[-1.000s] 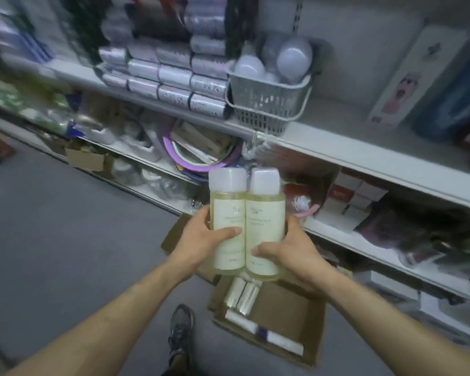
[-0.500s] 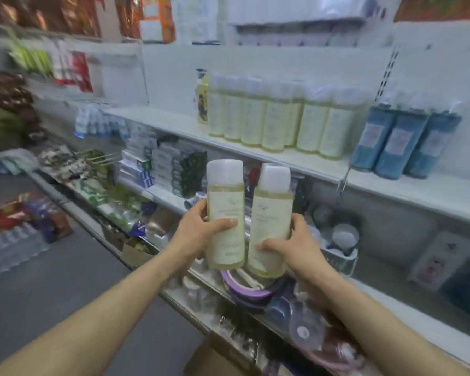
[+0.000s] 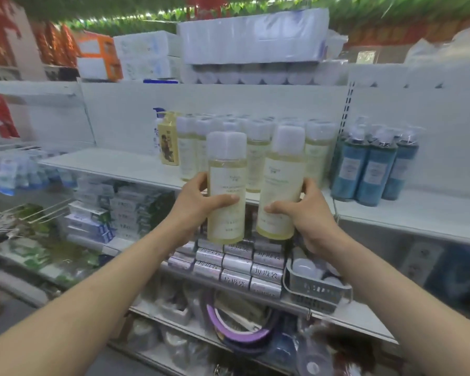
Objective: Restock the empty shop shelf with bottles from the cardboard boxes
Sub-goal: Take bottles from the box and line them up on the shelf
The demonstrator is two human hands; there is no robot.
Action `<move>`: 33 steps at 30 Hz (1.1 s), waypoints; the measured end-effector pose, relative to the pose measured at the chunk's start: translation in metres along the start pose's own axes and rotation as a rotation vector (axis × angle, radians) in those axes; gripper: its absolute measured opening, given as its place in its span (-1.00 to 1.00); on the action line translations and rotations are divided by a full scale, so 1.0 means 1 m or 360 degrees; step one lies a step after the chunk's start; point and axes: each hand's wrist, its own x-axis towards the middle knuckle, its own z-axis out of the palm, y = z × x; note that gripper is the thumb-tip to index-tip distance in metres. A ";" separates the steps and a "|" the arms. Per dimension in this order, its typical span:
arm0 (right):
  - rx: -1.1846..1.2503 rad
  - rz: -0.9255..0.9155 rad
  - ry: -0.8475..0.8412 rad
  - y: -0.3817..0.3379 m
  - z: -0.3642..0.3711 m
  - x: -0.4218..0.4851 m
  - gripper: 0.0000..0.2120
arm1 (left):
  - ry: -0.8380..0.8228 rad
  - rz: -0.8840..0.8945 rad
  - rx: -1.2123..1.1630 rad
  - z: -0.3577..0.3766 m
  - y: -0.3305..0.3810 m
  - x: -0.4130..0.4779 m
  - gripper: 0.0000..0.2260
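While hands (image 3: 193, 206) grip two bottles (image 3: 226, 183), shelf (image 3: 114, 161) behind

both hands (image 3: 198, 204) raising two pale-yellow bottles (image 3: 226, 185) from above the floor box to shelf (image 3: 114, 161) height, bottles now slightly apart

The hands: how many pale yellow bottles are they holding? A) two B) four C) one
A: the left hand grips the left bottle and the right hand grips the right bottle, one in each.
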 end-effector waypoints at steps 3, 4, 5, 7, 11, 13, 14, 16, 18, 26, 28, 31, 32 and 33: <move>-0.0080 -0.0028 0.0053 0.001 -0.015 0.007 -0.17 | -0.0033 0.0016 0.0020 0.009 -0.003 0.016 -0.35; -0.0091 -0.0035 0.0067 0.002 -0.021 0.010 -0.17 | -0.0042 0.0010 0.0020 0.012 -0.004 0.022 -0.34; -0.0102 -0.0044 0.0080 0.002 -0.027 0.013 -0.18 | -0.0050 0.0007 0.0026 0.014 -0.004 0.028 -0.33; -0.0122 -0.0064 0.0101 0.002 -0.039 0.022 -0.21 | -0.0083 0.0031 0.0054 0.016 -0.005 0.043 -0.34; -0.0104 -0.0052 0.0112 0.004 -0.062 0.047 -0.17 | -0.0087 0.0093 0.0054 0.016 -0.011 0.068 -0.28; -0.0110 -0.0044 0.0130 0.006 -0.064 0.061 -0.16 | -0.0098 0.0104 0.0043 0.013 -0.017 0.078 -0.26; -0.0106 -0.0031 0.0144 0.007 -0.061 0.070 -0.17 | -0.0119 0.0112 0.0051 0.012 -0.020 0.084 -0.28; -0.0078 -0.0002 0.0177 0.013 -0.052 0.088 -0.22 | -0.0184 0.0148 0.0063 0.008 -0.025 0.097 -0.35; -0.0055 0.0015 0.0189 0.021 -0.040 0.106 -0.26 | -0.0243 0.0177 0.0066 0.001 -0.029 0.114 -0.38; -0.0028 0.0117 0.0195 0.053 -0.002 0.159 -0.30 | -0.0453 0.0212 0.0019 -0.025 -0.040 0.170 -0.35; -0.0028 0.0113 0.0127 0.054 -0.003 0.163 -0.39 | -0.0492 0.0240 0.0022 -0.026 -0.041 0.177 -0.35; -0.0114 0.0112 0.0069 0.052 -0.006 0.163 -0.41 | -0.0539 0.0271 -0.0037 -0.023 -0.043 0.183 -0.41; -0.0165 0.0098 0.0084 0.052 -0.004 0.162 -0.39 | -0.0547 0.0266 -0.0060 -0.021 -0.045 0.184 -0.41; -0.0229 0.0076 0.0132 0.052 -0.001 0.159 -0.36 | -0.0555 0.0257 -0.0081 -0.019 -0.046 0.184 -0.40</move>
